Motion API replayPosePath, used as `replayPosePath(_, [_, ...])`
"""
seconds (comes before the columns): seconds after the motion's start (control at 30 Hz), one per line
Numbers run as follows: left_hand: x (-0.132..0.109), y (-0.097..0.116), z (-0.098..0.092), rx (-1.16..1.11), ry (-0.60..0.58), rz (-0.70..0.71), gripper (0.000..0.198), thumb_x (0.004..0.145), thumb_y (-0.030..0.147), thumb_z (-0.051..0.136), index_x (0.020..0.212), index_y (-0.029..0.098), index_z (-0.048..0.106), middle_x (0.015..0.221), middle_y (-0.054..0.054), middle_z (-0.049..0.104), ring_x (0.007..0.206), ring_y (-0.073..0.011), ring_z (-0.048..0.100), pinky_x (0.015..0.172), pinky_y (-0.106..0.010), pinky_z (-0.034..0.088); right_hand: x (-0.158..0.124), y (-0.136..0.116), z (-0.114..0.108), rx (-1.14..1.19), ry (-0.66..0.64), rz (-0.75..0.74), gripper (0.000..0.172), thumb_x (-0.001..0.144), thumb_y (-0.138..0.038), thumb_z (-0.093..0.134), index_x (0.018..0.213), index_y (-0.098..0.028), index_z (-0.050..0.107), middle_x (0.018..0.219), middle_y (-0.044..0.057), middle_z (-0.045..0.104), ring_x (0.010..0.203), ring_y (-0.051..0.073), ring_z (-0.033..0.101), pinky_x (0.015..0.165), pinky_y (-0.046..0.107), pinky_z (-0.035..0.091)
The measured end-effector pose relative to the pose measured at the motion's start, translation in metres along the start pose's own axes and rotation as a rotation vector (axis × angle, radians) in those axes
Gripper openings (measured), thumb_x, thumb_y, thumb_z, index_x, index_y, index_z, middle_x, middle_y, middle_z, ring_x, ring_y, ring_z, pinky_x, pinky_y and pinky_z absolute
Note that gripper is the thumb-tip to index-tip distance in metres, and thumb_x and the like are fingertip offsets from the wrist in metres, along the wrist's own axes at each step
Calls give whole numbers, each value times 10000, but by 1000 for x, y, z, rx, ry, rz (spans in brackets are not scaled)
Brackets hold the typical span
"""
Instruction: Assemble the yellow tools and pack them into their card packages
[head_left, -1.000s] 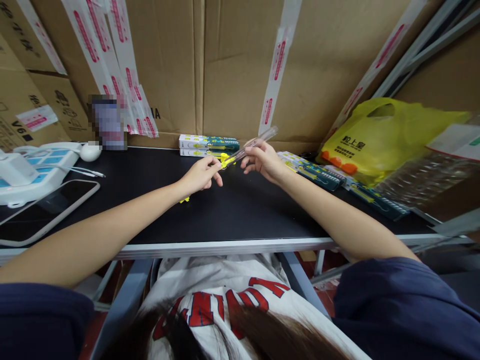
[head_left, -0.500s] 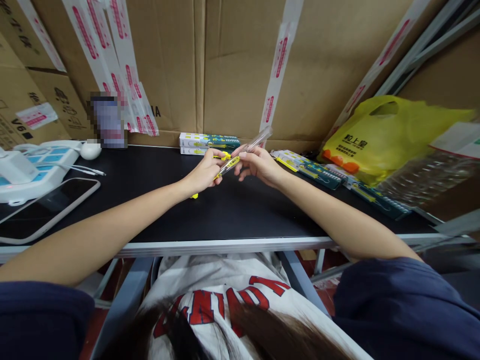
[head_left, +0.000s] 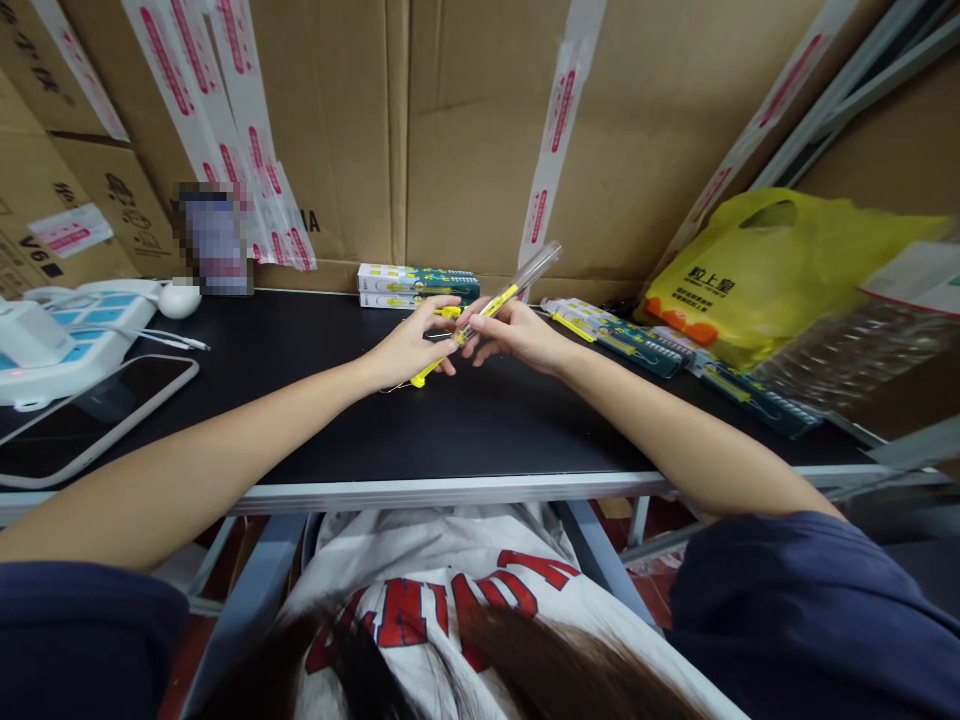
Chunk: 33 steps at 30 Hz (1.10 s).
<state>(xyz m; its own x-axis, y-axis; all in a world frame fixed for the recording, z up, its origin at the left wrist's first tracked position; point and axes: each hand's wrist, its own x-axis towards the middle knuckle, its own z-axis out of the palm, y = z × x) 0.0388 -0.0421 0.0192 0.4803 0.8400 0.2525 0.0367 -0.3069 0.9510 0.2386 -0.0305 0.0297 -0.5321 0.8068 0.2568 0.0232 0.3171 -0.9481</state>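
Over the middle of the table, a clear plastic tube (head_left: 541, 262) slants up to the right, pinched by my right hand (head_left: 517, 335). A slim yellow tool (head_left: 426, 374) runs into the tube, its yellow part showing through the clear wall. My left hand (head_left: 415, 345) has its fingers closed around the lower part of the tool, whose yellow end sticks out below the hand. Another yellow piece (head_left: 450, 312) shows by the left fingertips; whether it is held or lies behind them I cannot tell. Fine thin wire or line shows near the lower end.
White-and-green printed boxes (head_left: 375, 285) are stacked at the back, against the cardboard. More printed boxes (head_left: 645, 350) lie to the right, near a yellow plastic bag (head_left: 757, 270). A phone (head_left: 97, 415) and a white power strip (head_left: 112, 320) with cables lie at left.
The yellow tool has slid further into the clear tube, its yellow part now well inside. My left hand has shifted slightly, and the tool's lower end now shows below it.
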Motion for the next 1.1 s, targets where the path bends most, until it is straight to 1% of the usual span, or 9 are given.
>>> replayPosePath(0.1, [1, -3, -3, 98, 30, -31, 383, 864, 154, 669, 1193, 163, 474, 722, 38, 658, 509, -92, 634, 549, -223, 518, 0, 0, 0, 49, -27, 31, 499, 748, -588, 793, 949, -174, 600, 808, 25, 721, 731, 156, 740, 603, 260, 634])
replayPosePath(0.17, [1, -3, -4, 107, 28, -34, 362, 860, 169, 693, 1157, 156, 485, 637, 59, 641, 508, -102, 636, 554, -221, 511, -1, 0, 1, 87, -59, 41, 497, 765, -586, 781, 963, -189, 556, 837, 21, 733, 772, 168, 761, 638, 269, 642])
replayPosePath(0.33, [3, 0, -6, 59, 49, -38, 408, 794, 202, 781, 1105, 151, 521, 662, 25, 699, 580, -128, 677, 605, -245, 515, -1, -5, -5, 122, -87, 6, 458, 824, -570, 737, 974, -212, 493, 912, 13, 752, 799, 153, 776, 676, 242, 639])
replayPosePath(0.57, [8, -9, -10, 29, -15, -89, 373, 783, 410, 797, 981, 141, 631, 792, -56, 768, 734, -149, 723, 787, -328, 554, -1, -19, -29, 65, 15, -13, 436, 853, -580, 699, 955, -221, 474, 871, 7, 748, 752, 135, 763, 648, 230, 632])
replayPosePath(0.67, [8, -10, -9, 17, -34, -120, 384, 749, 368, 831, 991, 138, 642, 841, -67, 783, 771, -147, 724, 845, -348, 541, -1, -23, -36, 49, 58, 2, 439, 856, -584, 693, 958, -221, 469, 854, 8, 745, 723, 131, 755, 647, 236, 630])
replayPosePath(0.77, [7, -9, -8, 10, -32, -157, 408, 707, 277, 863, 1012, 133, 633, 804, -55, 781, 775, -150, 724, 874, -359, 527, -1, -24, -39, 51, 78, -1, 431, 862, -583, 688, 952, -221, 471, 850, 8, 742, 713, 129, 750, 639, 237, 627])
replayPosePath(0.87, [6, -9, -8, 27, -21, -155, 401, 669, 205, 875, 972, 137, 623, 795, -42, 779, 790, -151, 728, 909, -363, 506, 0, -23, -40, 48, 96, 1, 420, 870, -579, 680, 946, -220, 474, 863, 14, 743, 707, 129, 746, 633, 242, 627])
replayPosePath(1.0, [6, -12, -8, 51, 7, -123, 394, 614, 165, 888, 870, 150, 589, 764, -16, 763, 754, -145, 716, 859, -342, 502, 0, -23, -40, 50, 124, 1, 415, 874, -572, 679, 944, -217, 477, 872, 21, 743, 701, 128, 746, 629, 238, 629])
replayPosePath(1.1, [5, -11, -5, 62, 24, -133, 326, 658, 160, 850, 812, 150, 563, 692, -4, 737, 665, -111, 674, 736, -275, 492, 1, -23, -40, 59, 130, -9, 411, 875, -569, 680, 944, -218, 477, 869, 20, 743, 701, 130, 748, 627, 237, 630])
